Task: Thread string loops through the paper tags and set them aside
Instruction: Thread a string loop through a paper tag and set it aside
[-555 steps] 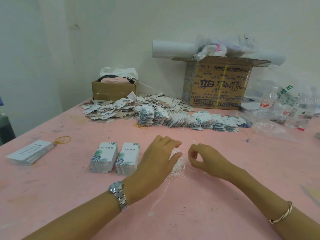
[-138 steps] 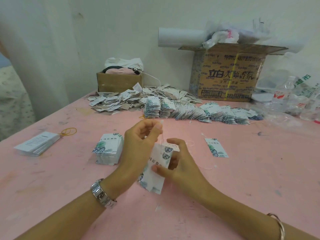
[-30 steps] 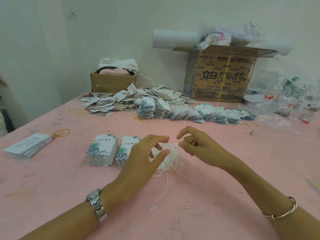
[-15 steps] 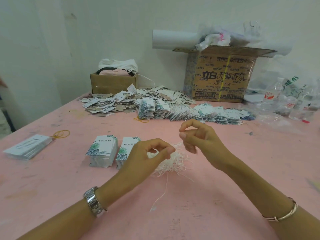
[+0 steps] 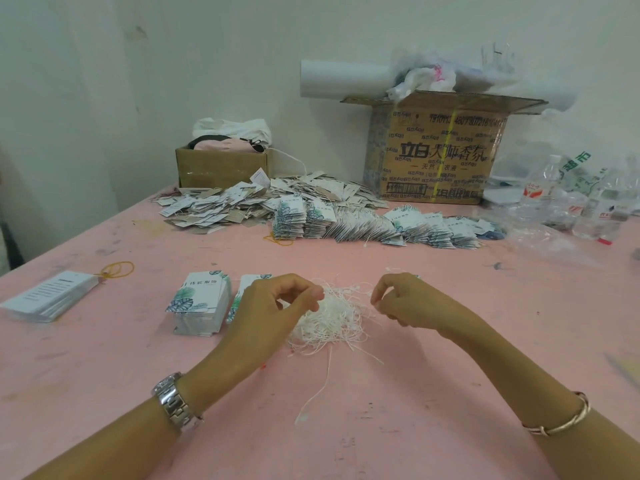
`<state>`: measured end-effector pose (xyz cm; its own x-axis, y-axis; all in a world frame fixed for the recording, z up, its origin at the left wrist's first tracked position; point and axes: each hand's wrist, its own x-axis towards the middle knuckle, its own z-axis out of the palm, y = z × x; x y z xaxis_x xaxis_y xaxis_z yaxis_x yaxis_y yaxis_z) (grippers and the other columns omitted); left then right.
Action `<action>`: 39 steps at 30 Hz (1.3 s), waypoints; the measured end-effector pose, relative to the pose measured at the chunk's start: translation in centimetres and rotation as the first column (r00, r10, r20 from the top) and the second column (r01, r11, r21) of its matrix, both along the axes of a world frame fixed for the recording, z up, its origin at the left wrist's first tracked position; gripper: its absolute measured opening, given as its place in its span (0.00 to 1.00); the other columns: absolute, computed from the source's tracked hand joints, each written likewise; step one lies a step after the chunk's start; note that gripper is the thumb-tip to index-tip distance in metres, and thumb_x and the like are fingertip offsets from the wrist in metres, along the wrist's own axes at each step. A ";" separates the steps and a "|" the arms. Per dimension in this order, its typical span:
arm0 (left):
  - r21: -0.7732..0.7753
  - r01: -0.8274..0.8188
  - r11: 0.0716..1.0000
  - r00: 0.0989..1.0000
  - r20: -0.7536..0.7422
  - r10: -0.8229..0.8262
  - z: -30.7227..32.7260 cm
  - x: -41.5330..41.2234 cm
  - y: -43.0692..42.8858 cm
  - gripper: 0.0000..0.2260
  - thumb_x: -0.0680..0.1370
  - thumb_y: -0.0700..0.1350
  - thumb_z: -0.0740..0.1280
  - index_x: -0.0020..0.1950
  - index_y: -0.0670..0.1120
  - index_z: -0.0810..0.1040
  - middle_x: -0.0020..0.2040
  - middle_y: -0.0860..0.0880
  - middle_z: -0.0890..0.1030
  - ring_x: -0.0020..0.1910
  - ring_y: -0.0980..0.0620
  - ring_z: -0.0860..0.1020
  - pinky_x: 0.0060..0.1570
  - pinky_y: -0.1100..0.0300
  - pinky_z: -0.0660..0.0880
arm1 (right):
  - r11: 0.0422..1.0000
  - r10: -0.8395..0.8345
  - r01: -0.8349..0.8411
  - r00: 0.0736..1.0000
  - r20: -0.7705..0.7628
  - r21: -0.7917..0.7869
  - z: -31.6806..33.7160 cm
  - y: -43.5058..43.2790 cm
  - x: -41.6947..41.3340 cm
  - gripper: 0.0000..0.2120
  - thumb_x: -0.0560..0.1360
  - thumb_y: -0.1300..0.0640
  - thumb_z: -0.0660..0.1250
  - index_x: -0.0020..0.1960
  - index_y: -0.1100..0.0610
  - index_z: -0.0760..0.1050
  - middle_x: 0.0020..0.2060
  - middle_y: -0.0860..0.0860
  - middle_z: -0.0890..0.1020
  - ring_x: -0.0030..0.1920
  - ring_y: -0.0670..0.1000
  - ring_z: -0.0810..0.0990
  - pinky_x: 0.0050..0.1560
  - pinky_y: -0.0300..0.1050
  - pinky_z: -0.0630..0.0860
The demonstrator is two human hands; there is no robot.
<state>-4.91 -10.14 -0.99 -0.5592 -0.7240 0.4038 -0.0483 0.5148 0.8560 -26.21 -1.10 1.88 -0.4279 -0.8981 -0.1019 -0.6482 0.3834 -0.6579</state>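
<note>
Middle of the pink bench (image 5: 450,358): a loose nest of white string (image 5: 332,323), thin limp strands crossing every way, one long strand trailing toward the near edge.

Left hand (image 5: 273,306) at the nest's left rim, thumb and forefinger curled together in a pinch on the top strands, other fingers loosely bent. Right hand (image 5: 405,303) just right of the nest, fingertips bunched, pinching what looks like one strand's end; too fine to say more.

Just left of the left hand, two flat stacks of tags (image 5: 202,306), white card with a green leaf print, the nearer stack half hidden behind the knuckles. No tag in either hand.

Handling, as a judgement:
- **String:** expect next to no weight and no stiffness. Likely to snag on its neighbours and drag the whole nest along. Best taken at a free end between fingertips, with the other hand holding the nest down while drawing it out slowly.
- **Tags:** thin card, stiff enough to hold by the edges, with a smooth printed face that probably slides off the stack easily. Better lifted from a corner with one fingertip. Hole not visible from here.

Far side of the bench: a fanned row of strung tags (image 5: 381,226), behind it a heap of loose ones (image 5: 242,206), and a printed cardboard box (image 5: 440,157) against the wall.
</note>
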 end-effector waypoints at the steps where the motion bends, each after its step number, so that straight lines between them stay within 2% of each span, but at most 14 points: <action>1: 0.000 0.000 1.000 1.000 0.006 0.000 0.0 0.0 0.0 0.06 0.78 0.49 0.69 0.42 0.52 0.84 0.36 0.57 0.84 0.33 0.62 0.76 0.37 0.59 0.71 | 0.999 0.037 -0.035 0.997 -0.072 0.028 0.0 0.1 0.2 0.06 0.75 0.63 0.65 0.43 0.54 0.77 0.28 0.48 0.78 0.27 0.46 0.73 0.28 0.35 0.68; 3: -0.001 -0.004 1.000 1.000 0.013 0.004 0.1 -0.1 0.2 0.07 0.79 0.47 0.68 0.43 0.53 0.84 0.37 0.57 0.84 0.34 0.62 0.76 0.41 0.55 0.74 | 0.991 0.113 -0.085 0.947 -0.301 0.107 -0.1 0.3 0.5 0.06 0.74 0.59 0.66 0.40 0.50 0.77 0.29 0.45 0.81 0.32 0.43 0.77 0.34 0.37 0.71; 5: -0.010 -0.003 1.000 1.000 0.011 0.003 0.1 -0.1 0.4 0.07 0.80 0.47 0.67 0.43 0.53 0.83 0.38 0.57 0.84 0.33 0.62 0.75 0.38 0.59 0.72 | 0.984 0.142 -0.061 0.836 -0.530 0.166 -0.3 0.4 0.9 0.07 0.75 0.54 0.65 0.39 0.49 0.77 0.34 0.45 0.84 0.38 0.44 0.79 0.40 0.38 0.72; 7: -0.028 -0.001 1.000 1.000 0.008 0.002 0.1 -0.1 0.6 0.08 0.80 0.46 0.67 0.43 0.53 0.83 0.38 0.56 0.84 0.29 0.62 0.73 0.30 0.67 0.68 | 0.995 0.101 -0.058 0.723 -0.684 0.086 -0.4 0.4 1.3 0.11 0.78 0.49 0.63 0.39 0.50 0.77 0.38 0.46 0.84 0.42 0.48 0.81 0.46 0.41 0.71; 8: -0.037 0.001 0.999 1.000 0.010 -0.001 0.1 -0.1 0.7 0.08 0.80 0.46 0.67 0.42 0.53 0.83 0.38 0.55 0.84 0.27 0.62 0.72 0.28 0.70 0.66 | 0.994 0.075 -0.113 0.739 -0.669 -0.014 -0.5 0.3 1.5 0.13 0.79 0.48 0.63 0.40 0.51 0.78 0.38 0.46 0.84 0.42 0.49 0.81 0.46 0.43 0.72; 11: -0.077 -0.001 0.997 1.000 0.018 0.002 0.0 -0.1 1.0 0.07 0.79 0.46 0.68 0.43 0.50 0.84 0.35 0.54 0.83 0.25 0.62 0.70 0.27 0.73 0.65 | 0.908 0.199 -0.259 0.959 -0.204 -0.330 -0.5 0.3 2.8 0.13 0.81 0.46 0.62 0.47 0.53 0.80 0.38 0.46 0.84 0.42 0.45 0.82 0.47 0.44 0.78; 14: -0.121 -0.015 0.993 1.000 0.021 0.018 -0.1 -0.2 0.9 0.08 0.79 0.47 0.69 0.41 0.50 0.84 0.34 0.55 0.82 0.28 0.62 0.72 0.30 0.73 0.66 | 0.871 0.355 -0.295 0.931 0.089 -0.392 -0.7 0.2 3.7 0.11 0.79 0.50 0.65 0.50 0.57 0.80 0.40 0.47 0.85 0.45 0.46 0.83 0.49 0.39 0.77; 18: -0.148 -0.029 0.989 0.999 0.026 0.033 -0.4 -0.1 0.7 0.08 0.78 0.48 0.69 0.40 0.50 0.83 0.34 0.56 0.81 0.31 0.61 0.73 0.33 0.72 0.67 | 0.868 0.384 -0.261 0.892 0.238 -0.423 -1.0 0.1 3.8 0.07 0.78 0.57 0.67 0.49 0.60 0.79 0.36 0.48 0.84 0.41 0.47 0.81 0.48 0.42 0.75; 21: -0.172 -0.030 0.985 0.998 0.041 0.038 -0.5 -0.1 0.6 0.08 0.78 0.49 0.68 0.41 0.50 0.83 0.34 0.57 0.81 0.32 0.60 0.74 0.34 0.72 0.67 | 0.866 0.404 -0.237 0.850 0.338 -0.440 -1.0 0.1 4.0 0.09 0.77 0.57 0.68 0.50 0.64 0.80 0.36 0.51 0.83 0.41 0.47 0.81 0.48 0.36 0.77; 26: -0.195 -0.031 0.980 0.997 0.060 0.043 -0.5 0.0 0.7 0.08 0.78 0.51 0.69 0.41 0.51 0.82 0.34 0.57 0.81 0.34 0.56 0.75 0.35 0.70 0.69 | 0.869 0.426 -0.208 0.778 0.462 -0.449 -0.9 -0.1 4.1 0.07 0.77 0.60 0.68 0.49 0.65 0.79 0.34 0.52 0.80 0.37 0.49 0.79 0.47 0.41 0.77; 28: -0.222 -0.034 0.974 0.996 0.078 0.052 -0.4 0.1 0.8 0.08 0.78 0.51 0.69 0.40 0.52 0.82 0.34 0.58 0.80 0.35 0.55 0.74 0.36 0.66 0.70 | 0.881 0.430 -0.219 0.740 0.517 -0.418 -0.9 -0.1 4.0 0.10 0.76 0.56 0.68 0.48 0.64 0.79 0.35 0.53 0.80 0.37 0.51 0.79 0.47 0.44 0.77; 31: -0.300 -0.045 0.953 0.990 0.112 0.082 -0.4 0.2 0.9 0.09 0.78 0.52 0.68 0.39 0.54 0.81 0.36 0.58 0.78 0.37 0.54 0.73 0.37 0.65 0.68 | 0.883 0.439 -0.258 0.747 0.499 -0.392 -1.0 -0.1 4.0 0.11 0.74 0.52 0.72 0.47 0.61 0.80 0.36 0.53 0.81 0.39 0.50 0.79 0.48 0.44 0.77; 35: -0.347 -0.034 0.937 0.988 0.129 0.084 -0.3 0.1 1.0 0.09 0.79 0.50 0.67 0.39 0.54 0.80 0.35 0.57 0.77 0.39 0.54 0.73 0.38 0.63 0.69 | 0.870 0.455 -0.280 0.774 0.441 -0.406 -1.2 0.1 3.7 0.07 0.74 0.59 0.71 0.48 0.63 0.80 0.37 0.54 0.83 0.40 0.49 0.81 0.48 0.40 0.77; 39: -0.483 -0.037 0.875 0.973 0.181 0.141 0.9 0.8 0.4 0.10 0.79 0.55 0.65 0.44 0.52 0.81 0.39 0.59 0.78 0.42 0.57 0.71 0.45 0.60 0.68 | 0.894 0.425 -0.218 0.691 0.585 -0.392 -0.9 -0.2 3.6 0.03 0.76 0.63 0.67 0.46 0.63 0.76 0.37 0.55 0.81 0.39 0.52 0.81 0.45 0.42 0.79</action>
